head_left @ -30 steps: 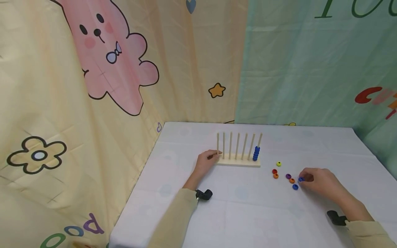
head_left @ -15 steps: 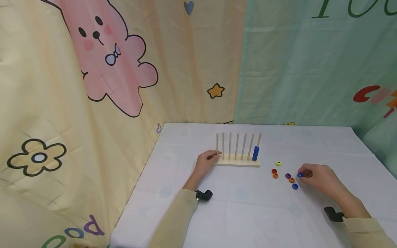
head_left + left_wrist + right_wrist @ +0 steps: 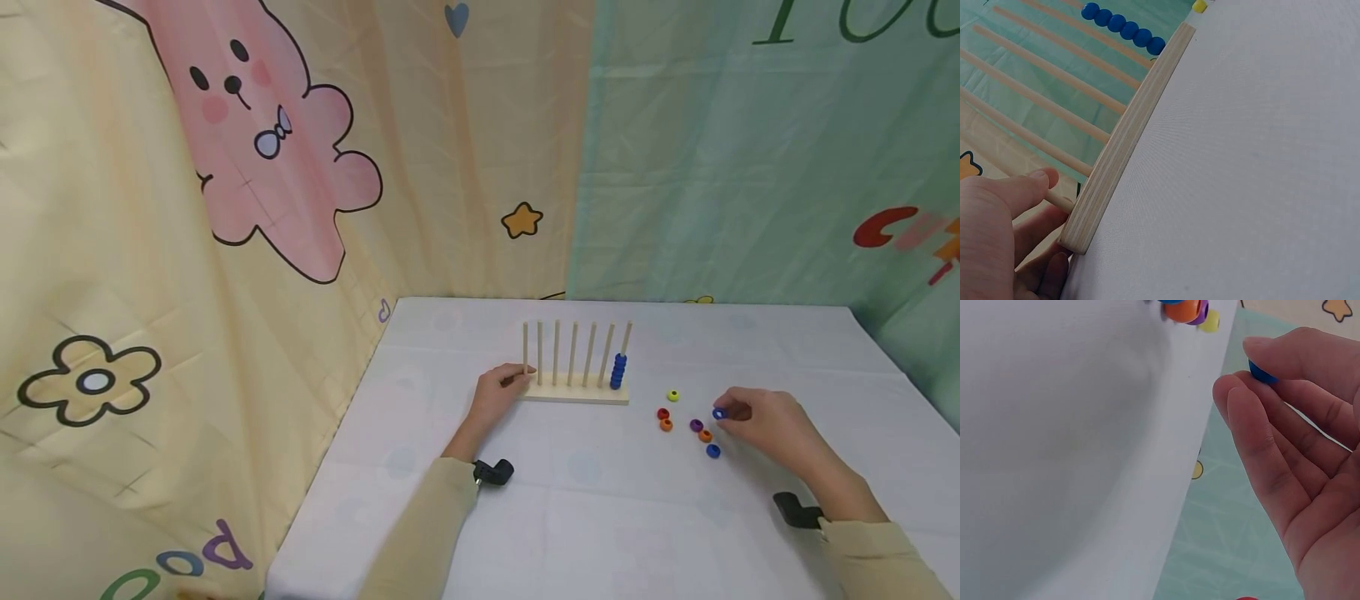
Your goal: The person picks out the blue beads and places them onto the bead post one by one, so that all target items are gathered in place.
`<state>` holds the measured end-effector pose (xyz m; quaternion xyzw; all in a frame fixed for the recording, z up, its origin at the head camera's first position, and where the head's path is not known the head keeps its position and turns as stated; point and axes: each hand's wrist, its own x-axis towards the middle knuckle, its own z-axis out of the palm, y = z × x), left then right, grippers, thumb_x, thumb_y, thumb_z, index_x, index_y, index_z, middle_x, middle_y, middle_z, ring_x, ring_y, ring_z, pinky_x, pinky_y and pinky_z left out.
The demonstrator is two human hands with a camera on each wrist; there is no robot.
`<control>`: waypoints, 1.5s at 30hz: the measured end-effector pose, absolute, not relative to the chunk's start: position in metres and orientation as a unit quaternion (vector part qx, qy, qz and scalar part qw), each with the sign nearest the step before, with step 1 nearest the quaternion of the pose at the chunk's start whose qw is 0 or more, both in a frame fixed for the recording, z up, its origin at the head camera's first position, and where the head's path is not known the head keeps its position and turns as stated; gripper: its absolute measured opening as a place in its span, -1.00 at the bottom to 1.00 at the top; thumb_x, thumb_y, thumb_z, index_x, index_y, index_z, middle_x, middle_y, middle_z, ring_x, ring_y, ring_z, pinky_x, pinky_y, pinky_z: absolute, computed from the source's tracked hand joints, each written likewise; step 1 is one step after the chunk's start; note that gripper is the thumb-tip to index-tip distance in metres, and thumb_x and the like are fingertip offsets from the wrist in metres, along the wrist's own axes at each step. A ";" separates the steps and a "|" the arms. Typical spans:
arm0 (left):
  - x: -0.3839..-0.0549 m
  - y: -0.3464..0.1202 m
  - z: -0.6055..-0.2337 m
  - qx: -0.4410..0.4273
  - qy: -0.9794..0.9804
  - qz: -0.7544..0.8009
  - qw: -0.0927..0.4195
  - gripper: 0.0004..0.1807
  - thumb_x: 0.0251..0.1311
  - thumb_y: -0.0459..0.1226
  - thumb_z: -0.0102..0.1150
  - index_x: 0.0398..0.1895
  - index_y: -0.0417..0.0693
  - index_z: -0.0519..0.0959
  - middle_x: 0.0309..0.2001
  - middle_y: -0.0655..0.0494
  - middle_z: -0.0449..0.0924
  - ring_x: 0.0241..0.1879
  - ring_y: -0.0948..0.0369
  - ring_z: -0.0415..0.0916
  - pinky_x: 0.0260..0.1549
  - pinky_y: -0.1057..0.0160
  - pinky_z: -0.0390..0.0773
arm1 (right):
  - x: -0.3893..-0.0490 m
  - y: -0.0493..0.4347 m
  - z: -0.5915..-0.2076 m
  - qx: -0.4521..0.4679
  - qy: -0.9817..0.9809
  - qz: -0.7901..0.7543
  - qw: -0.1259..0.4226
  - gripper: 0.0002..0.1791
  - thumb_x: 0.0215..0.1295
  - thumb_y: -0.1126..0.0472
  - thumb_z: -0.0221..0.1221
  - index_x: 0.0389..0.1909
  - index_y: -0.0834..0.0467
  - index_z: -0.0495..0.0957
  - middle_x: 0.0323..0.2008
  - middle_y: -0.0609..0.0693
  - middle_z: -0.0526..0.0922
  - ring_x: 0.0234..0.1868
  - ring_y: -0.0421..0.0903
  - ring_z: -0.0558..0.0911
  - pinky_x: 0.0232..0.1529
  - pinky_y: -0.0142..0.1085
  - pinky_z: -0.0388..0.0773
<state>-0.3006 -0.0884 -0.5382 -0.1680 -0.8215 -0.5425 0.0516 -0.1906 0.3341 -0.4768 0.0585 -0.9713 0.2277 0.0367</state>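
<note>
A wooden peg rack point(image 3: 576, 392) with upright pegs stands on the table, and a stack of blue beads point(image 3: 618, 372) fills the lower part of its rightmost peg. My left hand point(image 3: 498, 397) grips the rack's left end; in the left wrist view the thumb and a finger pinch the end peg point(image 3: 1059, 200) just above the base point(image 3: 1127, 140). Over the cloth to the right, my right hand point(image 3: 774, 423) pinches a blue bead point(image 3: 719, 413) between thumb and finger. The right wrist view shows that bead point(image 3: 1262, 374) mostly covered by the thumb.
Loose beads lie between rack and right hand: yellow point(image 3: 673, 396), red point(image 3: 663, 413), orange point(image 3: 666, 425), purple point(image 3: 697, 425), another orange point(image 3: 705, 436) and blue point(image 3: 713, 451). The white cloth-covered table point(image 3: 585, 517) meets printed curtains point(image 3: 480, 150) behind and left.
My right hand has lifted the blue bead and moved slightly up and left in the head view. The left hand has kept its grip on the rack.
</note>
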 end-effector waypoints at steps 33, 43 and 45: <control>-0.299 -0.092 -0.541 -0.184 -0.817 -0.545 0.054 -0.77 0.42 -0.18 0.19 0.03 0.06 0.73 0.05 0.21 0.68 0.05 0.23 0.57 0.04 0.18 0.55 | -0.198 0.300 -0.447 0.085 -0.955 0.272 0.086 -0.76 0.19 0.25 0.42 -0.12 0.17 0.69 -0.30 0.00 0.73 -0.27 0.03 0.70 -0.27 0.00 0.67; -0.298 -0.092 -0.539 -0.178 -0.817 -0.547 0.045 -0.77 0.44 -0.18 0.18 0.04 0.08 0.73 0.07 0.22 0.67 0.06 0.23 0.56 0.05 0.17 0.54 | -0.209 0.286 -0.434 0.089 -0.950 0.283 0.099 -0.76 0.24 0.23 0.40 -0.08 0.15 0.68 -0.27 0.03 0.74 -0.23 0.06 0.71 -0.27 -0.03 0.68; -0.299 -0.091 -0.538 -0.185 -0.814 -0.548 0.046 -0.76 0.44 -0.18 0.17 0.05 0.07 0.72 0.07 0.22 0.67 0.07 0.23 0.56 0.05 0.18 0.54 | -0.211 0.283 -0.433 0.088 -0.948 0.287 0.106 -0.76 0.25 0.23 0.40 -0.08 0.15 0.68 -0.27 0.03 0.74 -0.23 0.06 0.71 -0.28 -0.03 0.68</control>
